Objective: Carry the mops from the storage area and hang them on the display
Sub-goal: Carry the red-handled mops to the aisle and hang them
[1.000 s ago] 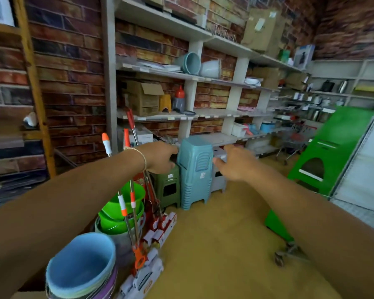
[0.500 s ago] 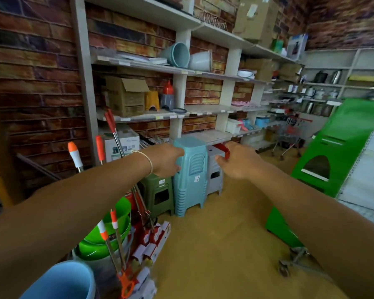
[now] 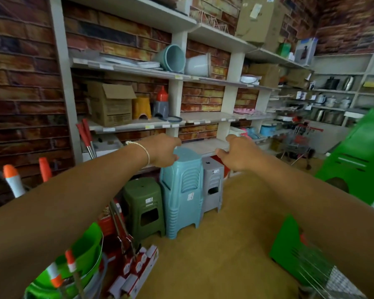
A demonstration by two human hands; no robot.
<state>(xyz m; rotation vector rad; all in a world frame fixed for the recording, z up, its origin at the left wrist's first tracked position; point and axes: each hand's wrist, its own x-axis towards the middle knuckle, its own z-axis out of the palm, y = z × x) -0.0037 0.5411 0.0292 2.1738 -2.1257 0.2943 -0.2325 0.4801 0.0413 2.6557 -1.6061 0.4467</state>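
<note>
Brick-patterned walls and white shelving point(image 3: 138, 70) back a shop floor of tan colour. We note both arms stretched forward at chest level. Our left hand point(image 3: 160, 151), bracelet at the wrist, has its fingers curled downward at the top of a stack of blue plastic stools point(image 3: 181, 190); whether it grips or merely touches we cannot tell. Our right hand point(image 3: 238, 154) hovers with fingers loosely curled, holding nothing, above a grey stool stack point(image 3: 212, 186). Fingertips of both hands are turned away from view. We find the mops point(image 3: 125, 231) leaning at lower left beside a green stool point(image 3: 145, 203): metal poles, red and orange-white grips, heads in red-and-white cardboard sleeves on the floor. Our left forearm hides their middle lengths. Green buckets point(image 3: 84, 251) stand just beside them.
</note>
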